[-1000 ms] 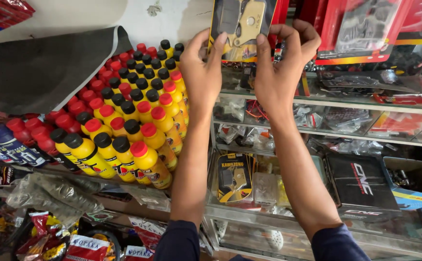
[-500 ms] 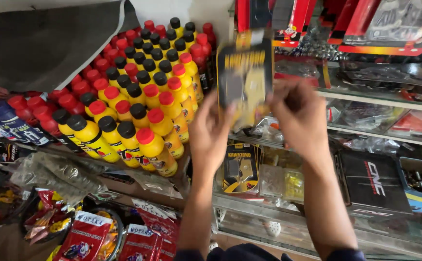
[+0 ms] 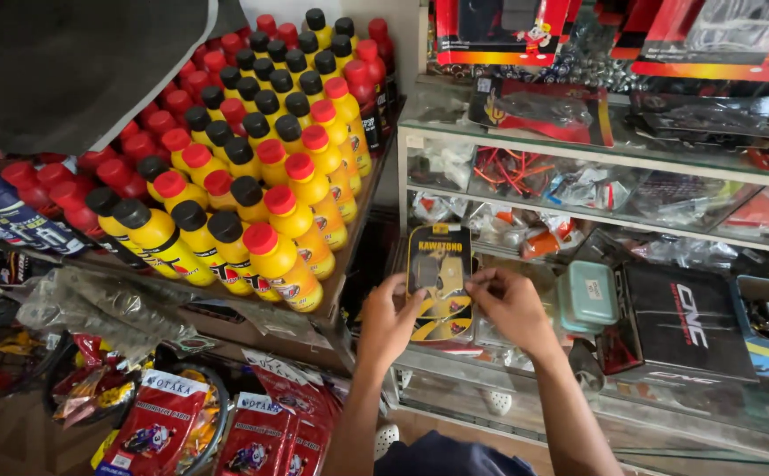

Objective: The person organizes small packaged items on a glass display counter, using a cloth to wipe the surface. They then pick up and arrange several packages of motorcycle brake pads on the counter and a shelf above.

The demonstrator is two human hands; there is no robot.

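Observation:
Both of my hands hold a flat yellow-and-black blister pack upright in front of a glass shelf unit. My left hand grips its lower left edge. My right hand pinches its right side with the fingertips. The pack shows a dark shaped part behind clear plastic. It sits level with the lower glass shelf, just right of the bottle rack.
A sloped rack of yellow bottles with red and black caps fills the left. Red packets hang below it. Glass shelves hold bagged parts, a teal box and a black box. Red carded packs hang above.
My hands have come down from the top hanging row with the yellow-and-black pack, lowering it to the lower shelf level. The view has tilted down with them.

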